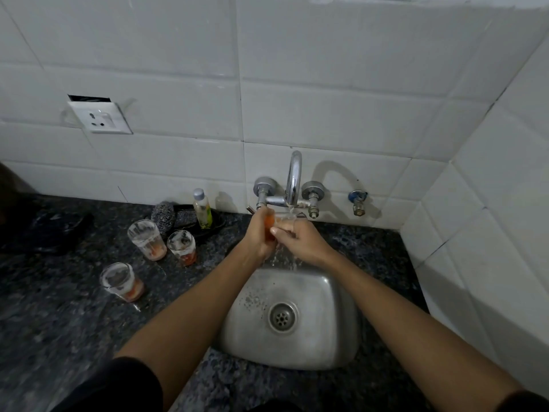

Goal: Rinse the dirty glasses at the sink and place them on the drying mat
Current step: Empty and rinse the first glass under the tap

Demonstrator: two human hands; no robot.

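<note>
Under the running tap (293, 179) I hold a glass (277, 223) with orange residue, tipped on its side over the steel sink (326, 295). My left hand (258, 236) grips its orange base end. My right hand (300, 239) wraps round its rim end, thumb across the glass. Water runs off both hands into the basin. Three dirty glasses with foam and orange dregs stand on the dark granite counter to the left: one (147, 239) at the back, one (181, 247) beside it, one (121, 281) nearer me. A dark mat (44, 233) lies at the far left.
A small bottle (202, 209) and a steel scrubber (162, 215) sit on a black tray by the wall left of the tap. A wall socket (99, 117) is above the counter. White tiled walls close in behind and on the right.
</note>
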